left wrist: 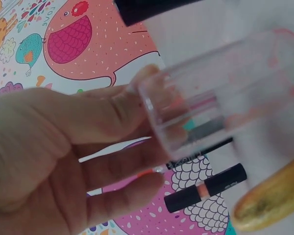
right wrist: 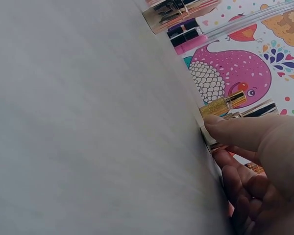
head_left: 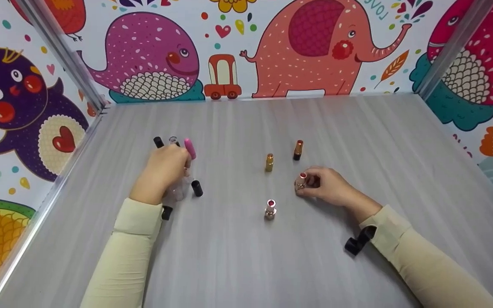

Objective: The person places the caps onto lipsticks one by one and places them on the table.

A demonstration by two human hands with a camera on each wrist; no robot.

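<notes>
My left hand is at the left of the table. Its thumb and fingers pinch a clear plastic cup by one end, tilted in the left wrist view. Around this hand are a black tube, a bright pink tube and another black tube. My right hand grips an uncapped lipstick upright, with its red tip showing. Another uncapped lipstick stands nearer to me. Farther back are a gold lipstick and a gold-and-black lipstick.
The grey tabletop meets a printed back wall with cartoon animals. A metal frame rail rises at the left corner. A black wrist mount hangs beside the right sleeve.
</notes>
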